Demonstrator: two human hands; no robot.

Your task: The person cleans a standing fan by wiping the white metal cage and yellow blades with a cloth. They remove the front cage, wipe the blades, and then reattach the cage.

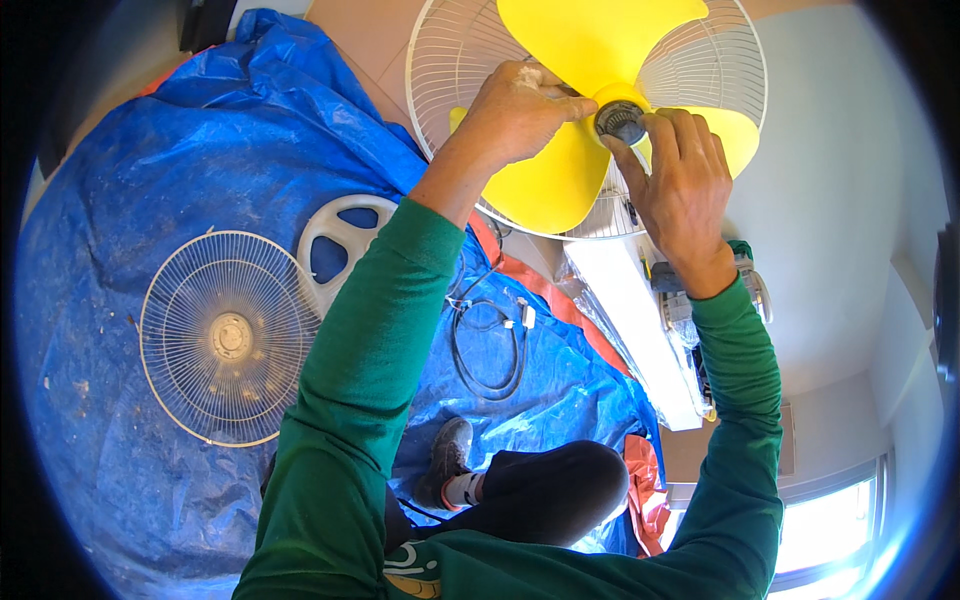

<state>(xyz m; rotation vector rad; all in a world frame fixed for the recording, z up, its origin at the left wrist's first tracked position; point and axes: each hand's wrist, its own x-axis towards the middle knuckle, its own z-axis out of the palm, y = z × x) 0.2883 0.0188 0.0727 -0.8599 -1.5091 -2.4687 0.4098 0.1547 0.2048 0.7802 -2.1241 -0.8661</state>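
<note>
Yellow fan blades (550, 185) sit in front of a white wire rear guard (455, 45) at the top of the view. At their centre is a dark round ribbed blade nut (621, 122). My right hand (685, 180) is closed on this nut, thumb on its lower left and fingers on its right. Beside the hub, my left hand (522, 112) is closed on the yellow blades, with its thumb along the lower-left blade and its other fingers partly hidden.
A round wire front guard (230, 390) lies on a blue tarp (100, 300) at left, next to a white fan base (335, 222). A black cord with a light plug (527, 315) lies coiled near my shoe (450, 450). At right are a long white box (640, 330) and a wall (830, 200).
</note>
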